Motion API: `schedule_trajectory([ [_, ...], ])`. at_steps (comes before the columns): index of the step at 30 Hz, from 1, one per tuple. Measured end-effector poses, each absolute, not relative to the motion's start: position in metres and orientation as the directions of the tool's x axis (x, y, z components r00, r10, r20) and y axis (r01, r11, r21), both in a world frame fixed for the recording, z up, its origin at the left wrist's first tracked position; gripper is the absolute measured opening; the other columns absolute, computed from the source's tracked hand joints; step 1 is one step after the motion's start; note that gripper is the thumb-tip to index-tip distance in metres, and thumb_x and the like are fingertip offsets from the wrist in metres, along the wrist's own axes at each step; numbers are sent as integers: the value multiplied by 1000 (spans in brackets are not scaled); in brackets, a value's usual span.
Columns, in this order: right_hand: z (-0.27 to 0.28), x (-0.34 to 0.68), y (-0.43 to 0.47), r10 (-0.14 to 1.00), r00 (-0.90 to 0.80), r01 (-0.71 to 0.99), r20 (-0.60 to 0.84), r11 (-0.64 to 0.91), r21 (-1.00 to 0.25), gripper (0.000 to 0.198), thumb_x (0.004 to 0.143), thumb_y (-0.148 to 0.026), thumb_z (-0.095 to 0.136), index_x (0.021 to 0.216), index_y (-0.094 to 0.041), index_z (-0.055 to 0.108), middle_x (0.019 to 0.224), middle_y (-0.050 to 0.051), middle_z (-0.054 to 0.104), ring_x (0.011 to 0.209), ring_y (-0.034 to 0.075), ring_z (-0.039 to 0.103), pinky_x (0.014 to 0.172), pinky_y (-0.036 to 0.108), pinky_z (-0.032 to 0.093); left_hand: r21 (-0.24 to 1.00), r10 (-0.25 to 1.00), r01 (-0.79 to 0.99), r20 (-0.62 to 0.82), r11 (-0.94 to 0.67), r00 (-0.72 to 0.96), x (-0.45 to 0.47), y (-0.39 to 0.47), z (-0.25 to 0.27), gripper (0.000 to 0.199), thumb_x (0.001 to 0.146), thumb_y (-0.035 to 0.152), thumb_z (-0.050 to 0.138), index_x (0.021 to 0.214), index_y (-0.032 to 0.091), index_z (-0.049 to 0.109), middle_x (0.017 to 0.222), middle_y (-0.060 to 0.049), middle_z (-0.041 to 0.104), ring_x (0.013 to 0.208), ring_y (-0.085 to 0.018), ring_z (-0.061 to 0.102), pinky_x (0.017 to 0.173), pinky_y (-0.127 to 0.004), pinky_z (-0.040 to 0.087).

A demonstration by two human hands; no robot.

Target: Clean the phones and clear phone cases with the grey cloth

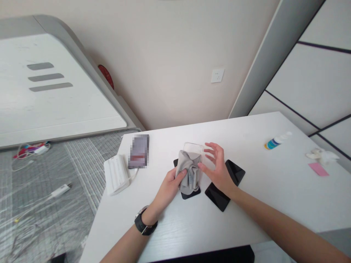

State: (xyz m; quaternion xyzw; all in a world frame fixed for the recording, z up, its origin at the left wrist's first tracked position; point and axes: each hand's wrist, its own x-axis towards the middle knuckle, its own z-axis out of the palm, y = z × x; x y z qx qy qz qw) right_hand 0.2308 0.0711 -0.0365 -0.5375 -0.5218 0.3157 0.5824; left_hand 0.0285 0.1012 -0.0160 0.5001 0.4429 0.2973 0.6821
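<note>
My left hand (172, 182), with a black watch (145, 223) on its wrist, grips a crumpled grey cloth (189, 179), thumb on top. Behind and partly inside the cloth is a clear phone case (193, 147), tilted up above the table. The curved fingers and thumb of my right hand (218, 168) are at the case's right edge, the thumb close against the cloth. Below the cloth, a dark phone-like slab (189, 195) lies on the table, mostly covered. Another black phone (218, 197) lies beneath my right wrist, which hides its middle.
On the white table (170, 223), a white power bank (115, 175) with a cable and a blurred-out phone (139, 151) lie left. To the right are a small spray bottle (274, 142), crumpled tissue (326, 157) and a pink paper (318, 169). A wall stands behind.
</note>
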Motion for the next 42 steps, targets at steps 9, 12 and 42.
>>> schedule_trajectory([
  [9,-23,230,63,684,-525,657,506,704,-270,44,108,-41,48,145,-19,57,148,7,63,147,24,46,130,53,18,702,774,-398,-352,590,526,31,96,-9,50,87,31,71,135,21,65,118,-8,74,99,-21,71,87,-29,55],
  [12,-25,221,60,590,-651,566,478,797,-212,57,105,-55,49,146,-16,56,148,8,63,149,22,44,131,51,18,619,721,-433,-342,655,603,30,98,-1,60,98,52,60,152,30,48,130,-9,71,113,-25,71,99,-37,55],
  [42,-14,193,-4,731,-441,813,520,571,-115,47,106,-24,44,149,-8,52,158,11,50,153,28,38,131,54,16,621,817,-534,-398,574,416,55,38,6,62,101,64,49,155,34,46,130,-7,73,125,-23,67,111,-39,50],
])
